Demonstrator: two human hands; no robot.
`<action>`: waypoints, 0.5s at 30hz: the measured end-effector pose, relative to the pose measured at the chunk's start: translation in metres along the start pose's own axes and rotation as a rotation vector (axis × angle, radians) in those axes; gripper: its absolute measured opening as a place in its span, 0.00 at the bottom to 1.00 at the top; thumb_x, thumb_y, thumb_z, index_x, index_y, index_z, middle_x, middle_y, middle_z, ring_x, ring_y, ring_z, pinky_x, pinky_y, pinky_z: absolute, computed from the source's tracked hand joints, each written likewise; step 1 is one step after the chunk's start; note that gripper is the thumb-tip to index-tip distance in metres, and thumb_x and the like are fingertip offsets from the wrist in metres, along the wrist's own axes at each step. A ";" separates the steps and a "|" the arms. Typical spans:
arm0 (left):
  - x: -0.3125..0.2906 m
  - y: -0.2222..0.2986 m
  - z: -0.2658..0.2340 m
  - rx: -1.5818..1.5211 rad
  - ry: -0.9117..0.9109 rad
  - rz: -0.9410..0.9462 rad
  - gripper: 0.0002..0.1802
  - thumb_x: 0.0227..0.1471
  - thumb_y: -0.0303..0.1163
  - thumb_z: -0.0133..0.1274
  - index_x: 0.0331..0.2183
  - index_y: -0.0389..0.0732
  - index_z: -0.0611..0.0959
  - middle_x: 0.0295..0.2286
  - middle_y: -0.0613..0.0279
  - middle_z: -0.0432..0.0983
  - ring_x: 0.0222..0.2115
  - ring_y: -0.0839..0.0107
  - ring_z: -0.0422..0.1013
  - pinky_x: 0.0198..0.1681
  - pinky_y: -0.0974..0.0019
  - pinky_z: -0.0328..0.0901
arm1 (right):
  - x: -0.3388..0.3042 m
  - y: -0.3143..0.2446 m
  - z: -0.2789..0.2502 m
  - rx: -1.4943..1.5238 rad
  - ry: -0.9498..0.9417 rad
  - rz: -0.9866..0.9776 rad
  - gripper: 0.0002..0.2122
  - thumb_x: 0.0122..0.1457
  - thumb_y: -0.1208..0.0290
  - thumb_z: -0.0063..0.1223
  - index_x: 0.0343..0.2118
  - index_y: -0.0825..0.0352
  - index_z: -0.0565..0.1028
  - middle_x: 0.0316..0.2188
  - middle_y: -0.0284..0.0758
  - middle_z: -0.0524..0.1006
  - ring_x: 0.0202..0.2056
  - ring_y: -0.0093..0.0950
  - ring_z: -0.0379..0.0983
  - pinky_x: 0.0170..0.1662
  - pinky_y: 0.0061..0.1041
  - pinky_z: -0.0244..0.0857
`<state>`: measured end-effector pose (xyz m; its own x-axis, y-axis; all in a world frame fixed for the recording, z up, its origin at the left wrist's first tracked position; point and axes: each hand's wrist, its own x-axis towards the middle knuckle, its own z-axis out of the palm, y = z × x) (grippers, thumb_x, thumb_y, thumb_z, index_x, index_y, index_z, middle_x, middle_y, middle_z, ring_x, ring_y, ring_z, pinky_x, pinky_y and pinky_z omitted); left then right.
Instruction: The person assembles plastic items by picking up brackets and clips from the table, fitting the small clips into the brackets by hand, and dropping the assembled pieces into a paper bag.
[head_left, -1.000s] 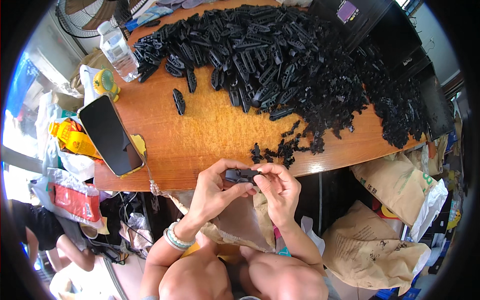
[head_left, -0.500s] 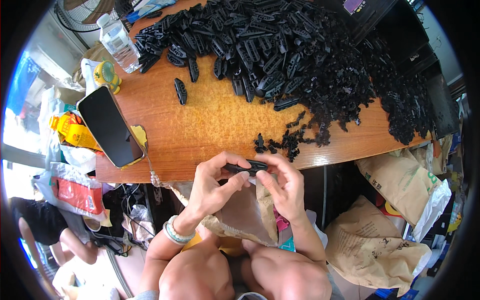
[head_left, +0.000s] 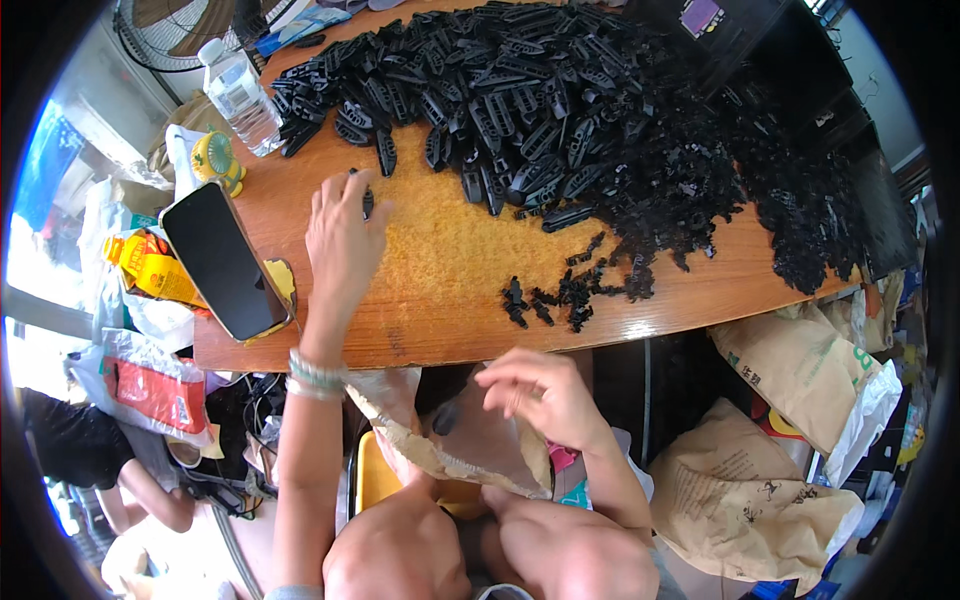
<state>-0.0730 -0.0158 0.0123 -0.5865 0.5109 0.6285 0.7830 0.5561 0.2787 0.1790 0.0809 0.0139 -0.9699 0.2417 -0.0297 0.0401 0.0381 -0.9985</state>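
My left hand (head_left: 343, 238) reaches over the table, its fingers apart around a lone black plastic shell (head_left: 368, 204) that lies between thumb and fingers; no firm grip on it shows. My right hand (head_left: 545, 393) hovers above the open paper bag (head_left: 478, 450) at my lap, fingers loosely bent and apart with nothing in them. Inside the bag's mouth a blurred dark piece (head_left: 445, 419) shows, its kind too smeared to tell. A big heap of long black slotted shells (head_left: 490, 100) covers the far side of the table.
Small black clips (head_left: 660, 190) are piled at right, several strewn near the front edge. A phone (head_left: 222, 262) leans at the table's left, by a water bottle (head_left: 243, 100) and a small yellow-green fan (head_left: 215, 160). Brown paper bags (head_left: 730, 480) stand at lower right; another person (head_left: 90, 450) sits at left.
My hands have parted. The black piece they held together has left them, and a dark piece shows in the bag. My left hand has moved up and left to the lone shell; my right has lowered.
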 end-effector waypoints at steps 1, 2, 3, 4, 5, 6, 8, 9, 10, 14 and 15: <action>0.002 -0.012 0.009 0.002 0.002 -0.001 0.19 0.45 0.29 0.56 0.41 0.35 0.75 0.31 0.53 0.74 0.34 0.57 0.70 0.37 0.60 0.67 | 0.005 -0.002 -0.006 -0.018 0.115 0.022 0.05 0.56 0.80 0.50 0.34 0.72 0.76 0.31 0.36 0.74 0.27 0.22 0.74 0.25 0.15 0.66; 0.006 -0.016 0.015 0.037 -0.133 -0.082 0.19 0.46 0.28 0.55 0.42 0.35 0.75 0.33 0.52 0.73 0.38 0.55 0.68 0.40 0.59 0.65 | 0.013 0.003 -0.019 -0.219 0.288 -0.136 0.05 0.57 0.80 0.48 0.32 0.72 0.76 0.30 0.35 0.74 0.26 0.22 0.74 0.25 0.16 0.65; 0.008 -0.020 0.020 0.073 -0.267 -0.163 0.19 0.46 0.28 0.55 0.42 0.35 0.74 0.35 0.52 0.72 0.42 0.53 0.67 0.43 0.59 0.63 | 0.020 0.002 -0.032 -0.374 0.457 -0.187 0.04 0.56 0.81 0.49 0.31 0.72 0.75 0.30 0.36 0.74 0.28 0.24 0.72 0.28 0.18 0.65; 0.008 -0.016 0.026 0.059 -0.269 -0.158 0.19 0.46 0.28 0.55 0.42 0.35 0.74 0.35 0.52 0.72 0.42 0.53 0.67 0.43 0.59 0.63 | 0.029 0.009 -0.055 -0.649 0.595 -0.322 0.04 0.55 0.83 0.49 0.32 0.72 0.75 0.30 0.37 0.74 0.29 0.26 0.72 0.31 0.21 0.65; 0.006 -0.016 0.025 0.063 -0.292 -0.146 0.17 0.46 0.26 0.53 0.41 0.35 0.75 0.35 0.51 0.73 0.41 0.53 0.67 0.43 0.58 0.63 | 0.038 0.013 -0.070 -0.765 0.678 -0.304 0.05 0.52 0.83 0.50 0.32 0.70 0.75 0.28 0.37 0.72 0.30 0.33 0.69 0.35 0.28 0.64; 0.002 -0.016 0.025 0.068 -0.316 -0.138 0.16 0.46 0.25 0.52 0.41 0.35 0.75 0.36 0.50 0.73 0.41 0.52 0.67 0.43 0.58 0.63 | 0.044 0.015 -0.084 -0.934 0.655 -0.275 0.05 0.50 0.82 0.53 0.32 0.70 0.76 0.29 0.35 0.72 0.34 0.33 0.68 0.38 0.29 0.63; -0.006 -0.007 0.018 -0.002 -0.224 -0.081 0.15 0.47 0.24 0.51 0.41 0.34 0.74 0.35 0.51 0.73 0.39 0.55 0.69 0.42 0.60 0.64 | 0.054 0.017 -0.103 -1.032 0.569 -0.235 0.07 0.48 0.80 0.56 0.31 0.69 0.76 0.29 0.33 0.71 0.35 0.33 0.66 0.39 0.31 0.61; -0.011 -0.002 0.014 -0.070 -0.129 -0.025 0.15 0.48 0.23 0.49 0.41 0.34 0.74 0.35 0.52 0.74 0.36 0.58 0.71 0.40 0.62 0.65 | 0.056 0.017 -0.107 -1.030 0.568 -0.237 0.07 0.48 0.80 0.56 0.31 0.69 0.76 0.29 0.33 0.71 0.35 0.33 0.66 0.39 0.31 0.61; -0.016 0.005 0.007 -0.061 -0.129 -0.027 0.15 0.48 0.23 0.49 0.41 0.34 0.74 0.35 0.52 0.74 0.36 0.58 0.71 0.40 0.62 0.65 | 0.060 0.017 -0.106 -1.062 0.532 -0.243 0.07 0.47 0.79 0.58 0.31 0.68 0.76 0.29 0.33 0.71 0.35 0.33 0.66 0.39 0.32 0.61; -0.031 0.042 -0.028 -1.058 -0.432 -0.571 0.13 0.52 0.23 0.47 0.41 0.32 0.74 0.29 0.59 0.74 0.29 0.73 0.70 0.34 0.71 0.65 | 0.058 0.013 -0.099 -1.103 0.596 -0.394 0.06 0.46 0.79 0.59 0.28 0.67 0.75 0.29 0.34 0.72 0.34 0.33 0.67 0.39 0.33 0.62; -0.036 0.045 -0.035 -1.195 -0.538 -0.663 0.12 0.54 0.25 0.48 0.41 0.32 0.75 0.26 0.62 0.73 0.27 0.77 0.68 0.33 0.74 0.65 | 0.057 0.016 -0.094 -1.098 0.595 -0.397 0.06 0.46 0.79 0.59 0.28 0.67 0.75 0.29 0.34 0.72 0.34 0.33 0.67 0.39 0.33 0.62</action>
<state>-0.0099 -0.0323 0.0278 -0.6944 0.7101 -0.1164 -0.1090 0.0561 0.9925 0.1464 0.1862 0.0011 -0.7182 0.4089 0.5630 0.2257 0.9023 -0.3673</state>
